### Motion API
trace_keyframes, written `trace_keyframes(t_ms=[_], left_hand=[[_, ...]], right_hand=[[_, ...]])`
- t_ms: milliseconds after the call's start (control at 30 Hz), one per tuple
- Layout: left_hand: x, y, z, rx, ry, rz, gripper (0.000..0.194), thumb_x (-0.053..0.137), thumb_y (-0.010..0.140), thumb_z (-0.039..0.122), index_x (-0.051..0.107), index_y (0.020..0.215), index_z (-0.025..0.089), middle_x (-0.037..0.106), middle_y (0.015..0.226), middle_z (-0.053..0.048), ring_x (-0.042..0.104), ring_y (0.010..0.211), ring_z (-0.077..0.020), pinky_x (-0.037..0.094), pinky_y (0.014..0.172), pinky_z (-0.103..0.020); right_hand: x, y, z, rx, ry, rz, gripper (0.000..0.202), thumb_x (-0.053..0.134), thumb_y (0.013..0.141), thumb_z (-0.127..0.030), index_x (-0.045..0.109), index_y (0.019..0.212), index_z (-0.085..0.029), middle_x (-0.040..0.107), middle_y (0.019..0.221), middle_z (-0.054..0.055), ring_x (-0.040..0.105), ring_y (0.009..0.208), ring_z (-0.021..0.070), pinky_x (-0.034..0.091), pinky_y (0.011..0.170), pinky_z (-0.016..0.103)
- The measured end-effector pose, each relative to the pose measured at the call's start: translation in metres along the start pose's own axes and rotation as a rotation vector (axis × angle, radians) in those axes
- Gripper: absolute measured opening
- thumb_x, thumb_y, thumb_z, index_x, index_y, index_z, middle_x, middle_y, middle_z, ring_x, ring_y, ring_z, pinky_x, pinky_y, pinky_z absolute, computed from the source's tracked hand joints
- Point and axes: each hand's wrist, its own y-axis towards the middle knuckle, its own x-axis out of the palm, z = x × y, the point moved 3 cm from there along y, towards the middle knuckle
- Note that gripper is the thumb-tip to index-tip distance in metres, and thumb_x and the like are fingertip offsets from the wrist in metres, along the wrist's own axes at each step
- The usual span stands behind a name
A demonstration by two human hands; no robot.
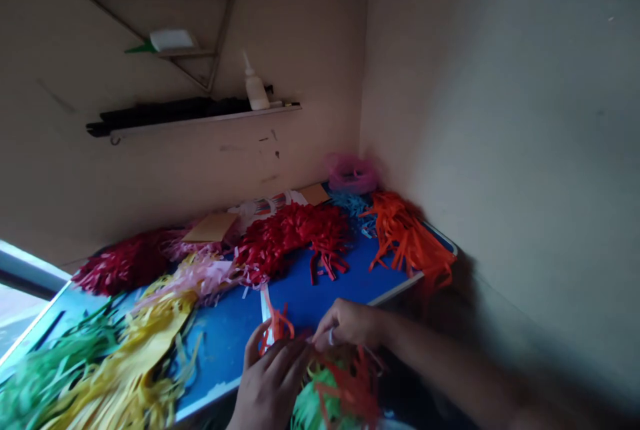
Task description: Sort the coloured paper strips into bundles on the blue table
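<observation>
My left hand [270, 380] and my right hand [350, 325] meet at the near edge of a blue table [345, 290]. Together they pinch thin orange paper strips [276, 327] that stick up between the fingers. Below the hands hangs a bundle of orange and green strips [337, 397]. My right hand wears a ring. The image is blurred, so the exact grip is hard to read.
Piles of cut paper strips cover the table: red [293, 233], orange [407, 237], dark red [123, 263], pink [200, 277], yellow [135, 357], green [45, 370]. A pink bag [353, 173] sits in the corner. A wall shelf [200, 117] carries a white glue bottle [255, 87].
</observation>
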Motion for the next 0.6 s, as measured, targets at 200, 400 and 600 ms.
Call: trace_keyframes(t_ms=[200,400,600], left_hand=[[-0.011,0.009,0.012,0.015,-0.034,0.046,0.016,0.051,0.094,0.018,0.065,0.102,0.021,0.076,0.084,0.001,0.069,0.077,-0.0121,0.022,0.115,-0.038],[0.006,0.002,0.015,-0.178,-0.129,0.036,0.024,0.044,0.098,0.023,0.067,0.103,0.026,0.076,0.086,0.0,0.069,0.08,-0.0149,0.035,0.106,-0.042],[0.022,0.001,0.011,-0.458,-0.428,-0.004,0.018,0.051,0.094,0.027,0.069,0.097,0.024,0.073,0.09,-0.005,0.068,0.082,-0.0167,0.049,0.095,-0.038]], right_hand=[[0.018,-0.005,0.008,-0.001,0.441,0.026,0.042,0.085,0.056,-0.05,0.068,0.066,-0.013,0.05,0.05,-0.007,0.035,0.046,0.0045,0.024,0.046,0.019],[0.027,-0.01,0.02,-0.044,0.501,0.04,0.048,0.083,0.06,-0.053,0.055,0.056,-0.015,0.04,0.047,-0.008,0.026,0.043,0.0044,0.016,0.044,0.023],[0.03,-0.012,0.026,-0.163,0.601,0.246,0.045,0.081,0.063,-0.049,0.05,0.058,-0.018,0.037,0.056,-0.007,0.03,0.052,0.0075,0.025,0.051,0.022]])
